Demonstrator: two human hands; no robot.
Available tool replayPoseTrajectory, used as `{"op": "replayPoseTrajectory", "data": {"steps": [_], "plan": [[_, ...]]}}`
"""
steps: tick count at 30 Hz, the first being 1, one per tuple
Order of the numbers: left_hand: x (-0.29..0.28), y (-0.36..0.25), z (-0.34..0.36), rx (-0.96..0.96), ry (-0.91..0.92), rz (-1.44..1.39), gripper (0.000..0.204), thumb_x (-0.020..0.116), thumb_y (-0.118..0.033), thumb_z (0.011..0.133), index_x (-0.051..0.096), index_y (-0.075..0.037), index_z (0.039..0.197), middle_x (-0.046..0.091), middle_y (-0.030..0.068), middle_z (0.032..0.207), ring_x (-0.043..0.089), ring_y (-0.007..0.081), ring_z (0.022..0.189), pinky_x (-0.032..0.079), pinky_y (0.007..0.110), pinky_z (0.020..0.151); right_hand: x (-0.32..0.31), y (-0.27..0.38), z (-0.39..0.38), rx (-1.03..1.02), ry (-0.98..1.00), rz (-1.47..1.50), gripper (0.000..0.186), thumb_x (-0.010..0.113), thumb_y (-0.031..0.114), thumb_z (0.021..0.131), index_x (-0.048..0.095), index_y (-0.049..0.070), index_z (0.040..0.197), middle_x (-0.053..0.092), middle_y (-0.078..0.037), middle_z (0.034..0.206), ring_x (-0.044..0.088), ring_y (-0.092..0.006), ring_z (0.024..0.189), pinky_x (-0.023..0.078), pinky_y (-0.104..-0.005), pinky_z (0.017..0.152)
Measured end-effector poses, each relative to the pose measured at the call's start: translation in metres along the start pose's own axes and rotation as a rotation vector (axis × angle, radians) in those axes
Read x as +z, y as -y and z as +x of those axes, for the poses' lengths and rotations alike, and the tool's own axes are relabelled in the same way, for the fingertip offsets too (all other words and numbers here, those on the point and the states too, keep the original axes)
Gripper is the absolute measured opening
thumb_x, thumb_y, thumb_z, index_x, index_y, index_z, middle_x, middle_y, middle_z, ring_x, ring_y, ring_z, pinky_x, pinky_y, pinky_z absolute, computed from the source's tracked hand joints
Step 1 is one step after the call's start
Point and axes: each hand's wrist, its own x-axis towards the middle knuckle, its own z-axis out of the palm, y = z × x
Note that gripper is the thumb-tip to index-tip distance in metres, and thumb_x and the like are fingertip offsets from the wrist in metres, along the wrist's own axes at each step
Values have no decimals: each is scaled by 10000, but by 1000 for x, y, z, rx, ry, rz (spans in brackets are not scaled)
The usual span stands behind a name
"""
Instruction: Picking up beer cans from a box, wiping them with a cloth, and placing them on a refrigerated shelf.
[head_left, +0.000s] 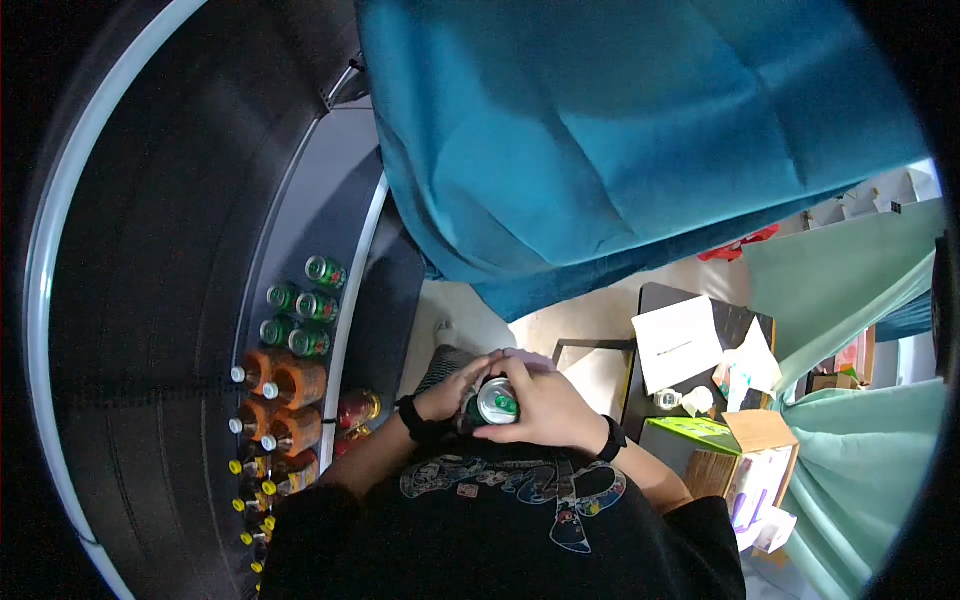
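A drink can (497, 402) with a silver top and green tab stands upright between my two hands, just in front of my chest. My right hand (552, 405) wraps around its right side, with the thumb on the near side and the fingers at the far side. On the other side, my left hand (452, 393) is cupped against the can, its fingertips meeting the right hand's. Most of the can's side is hidden by the hands. To the left, several green cans (317, 306) stand grouped on a shelf (330, 170).
Orange bottles (297, 384) with white caps and dark bottles with yellow caps (250, 505) line the shelf nearer me. Red cans (355, 410) sit lower. A blue cloth (600, 150) hangs ahead. Right are a dark table (655, 300) with paper (675, 340) and an open carton (765, 435).
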Motion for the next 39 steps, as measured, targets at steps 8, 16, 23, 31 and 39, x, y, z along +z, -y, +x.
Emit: {"op": "replayPoseTrajectory", "data": {"steps": [8, 16, 23, 31, 39], "plan": [[-45, -62, 28, -75, 72, -192, 437, 395, -286, 984, 451, 31, 1280, 545, 117, 1229, 528, 167, 1124, 389, 302, 999, -32, -3, 65, -117, 107, -11, 675, 712, 568, 685, 516, 155, 1181, 635, -178, 868, 636, -371, 764, 506, -404, 646], [-84, -132, 21, -524, -73, 90, 426, 347, -265, 1003, 406, -1, 1332, 473, 117, 1317, 469, 180, 1188, 355, 304, 1020, -56, 13, 123, -124, 90, -49, 558, 691, 428, 749, 545, 185, 1229, 603, -167, 894, 618, -336, 810, 501, -391, 690], [-140, -111, -12, -338, -40, 397, 430, 338, -304, 996, 413, -36, 1324, 477, 110, 1298, 487, 177, 1151, 404, 317, 970, -65, 11, 178, -237, 370, -8, 500, 713, 308, 750, 569, 236, 1224, 599, -110, 1172, 639, -309, 755, 516, -361, 680], [-168, -91, -24, -12, -101, 215, 434, 387, -302, 984, 423, -14, 1307, 555, 109, 1217, 542, 169, 1099, 449, 288, 919, -65, 24, 267, -568, 764, 268, 443, 704, -8, 671, 678, 183, 1070, 526, -42, 1316, 597, -267, 1022, 493, -346, 752], [-145, -123, -12, 250, -477, 26, 397, 357, -285, 994, 452, -1, 1255, 544, 94, 1203, 519, 153, 1085, 405, 292, 952, -74, 27, 310, -685, 783, 312, 461, 715, 135, 759, 582, 101, 1199, 479, -160, 1330, 503, -306, 1160, 441, -368, 909]]}}
